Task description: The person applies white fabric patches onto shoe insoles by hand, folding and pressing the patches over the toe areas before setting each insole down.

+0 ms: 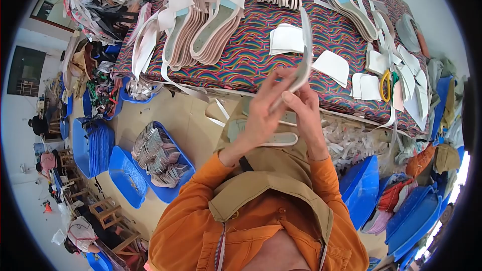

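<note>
A pale shoe sole (306,45) stands nearly on edge over the front of the table, its tip pointing away from me. My left hand (263,105) is closed around its near end, slightly blurred. From the other side, my right hand (306,113) grips the same end with the thumb along it. More soles (278,139) lie on my lap over the brown apron, partly hidden by my forearms. Just beyond the held sole are white toe-shaped sheets (287,39), and another white piece (331,68) lies to its right.
Stacked soles (216,32) cover the back left of the patterned table (246,73). Yellow-handled scissors (385,86) lie at the right among white strips. On the floor at left stands a blue tub of soles (178,145); more blue tubs (361,185) stand right.
</note>
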The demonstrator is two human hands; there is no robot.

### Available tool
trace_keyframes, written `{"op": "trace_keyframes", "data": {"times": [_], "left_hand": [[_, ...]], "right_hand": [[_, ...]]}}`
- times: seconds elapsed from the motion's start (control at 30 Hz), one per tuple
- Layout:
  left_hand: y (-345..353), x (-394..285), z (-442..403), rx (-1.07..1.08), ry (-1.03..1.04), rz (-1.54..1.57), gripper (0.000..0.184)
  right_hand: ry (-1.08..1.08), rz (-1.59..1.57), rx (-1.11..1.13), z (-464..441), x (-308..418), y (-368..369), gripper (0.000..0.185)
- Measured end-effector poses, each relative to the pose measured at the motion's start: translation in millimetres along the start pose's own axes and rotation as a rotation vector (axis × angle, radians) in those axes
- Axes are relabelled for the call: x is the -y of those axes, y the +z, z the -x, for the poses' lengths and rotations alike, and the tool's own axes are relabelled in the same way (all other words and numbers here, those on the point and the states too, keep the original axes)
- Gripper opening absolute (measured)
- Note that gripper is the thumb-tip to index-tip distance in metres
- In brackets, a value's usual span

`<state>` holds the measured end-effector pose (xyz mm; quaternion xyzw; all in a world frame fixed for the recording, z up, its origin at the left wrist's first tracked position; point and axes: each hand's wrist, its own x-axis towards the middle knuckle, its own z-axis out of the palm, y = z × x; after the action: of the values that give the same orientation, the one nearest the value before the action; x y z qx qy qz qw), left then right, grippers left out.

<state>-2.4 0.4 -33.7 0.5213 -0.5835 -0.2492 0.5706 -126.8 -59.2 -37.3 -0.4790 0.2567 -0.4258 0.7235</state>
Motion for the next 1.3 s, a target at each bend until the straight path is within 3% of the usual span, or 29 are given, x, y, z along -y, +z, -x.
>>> {"op": "trace_keyframes", "data": {"times": [0.03,0.13,0.2,0.23,0.3,0.33,0.37,0.43,0.53,0.6,0.7,0.83,1.0,1.13,1.23,1.3], "left_hand": [[-7.1,4.9,-4.4,-0.049,-0.033,0.029,0.047],[-48.6,14.7,-34.1,-0.208,-0.037,-0.125,0.040],[-87.3,23.8,-61.6,-0.245,0.175,-0.474,0.042],[-105.8,27.1,-76.0,-0.240,0.193,-0.528,0.041],[-136.8,37.8,-98.2,-0.221,0.221,-0.561,0.041],[-149.5,44.5,-106.5,-0.198,0.229,-0.743,0.040],[-150.3,49.1,-112.6,-0.175,0.237,-0.926,0.038],[-133.1,50.4,-113.7,-0.196,0.299,-0.939,0.038],[-102.3,53.1,-106.2,-0.258,0.391,-0.992,0.037],[-60.6,55.5,-99.6,-0.139,0.345,-0.571,0.035],[-0.4,54.7,-95.4,-0.036,0.340,-0.466,0.030],[63.4,65.2,-102.7,0.090,0.279,-0.338,0.039],[108.6,88.1,-115.5,0.129,0.263,-0.368,0.049],[120.1,97.4,-126.2,0.201,0.247,-0.490,0.054],[118.7,99.1,-134.5,0.360,0.138,-0.632,0.056],[115.9,98.3,-139.0,0.376,0.137,-0.630,0.057]], "right_hand": [[-0.006,-0.002,0.000,-4.7,1.7,-2.5,0.046],[-0.242,0.566,-0.158,-18.9,12.8,-31.2,0.034],[-0.305,0.734,-0.307,-23.2,13.3,-64.5,0.027],[-0.305,0.748,-0.326,-25.7,13.6,-83.7,0.027],[-0.409,1.115,-0.434,-34.0,13.0,-116.5,0.028],[-0.405,1.127,-0.457,-38.6,11.8,-125.1,0.028],[-0.440,1.266,-0.458,-43.8,10.9,-133.4,0.030],[-0.503,1.544,-0.449,-52.8,11.7,-147.1,0.034],[-0.375,1.583,-0.420,-60.3,11.0,-149.8,0.039],[-0.309,1.601,-0.394,-62.0,10.3,-154.1,0.041],[-0.233,1.530,-0.331,-64.9,12.0,-161.1,0.047],[-0.345,1.478,-0.338,-62.5,11.9,-162.5,0.051],[-0.262,1.404,-0.352,-63.0,5.2,-160.7,0.051],[-0.358,1.509,-0.513,-62.2,8.7,-154.3,0.052],[-0.201,1.568,-0.384,-64.4,13.1,-157.1,0.054],[-0.235,1.561,-0.395,-64.3,12.8,-156.7,0.053]]}}
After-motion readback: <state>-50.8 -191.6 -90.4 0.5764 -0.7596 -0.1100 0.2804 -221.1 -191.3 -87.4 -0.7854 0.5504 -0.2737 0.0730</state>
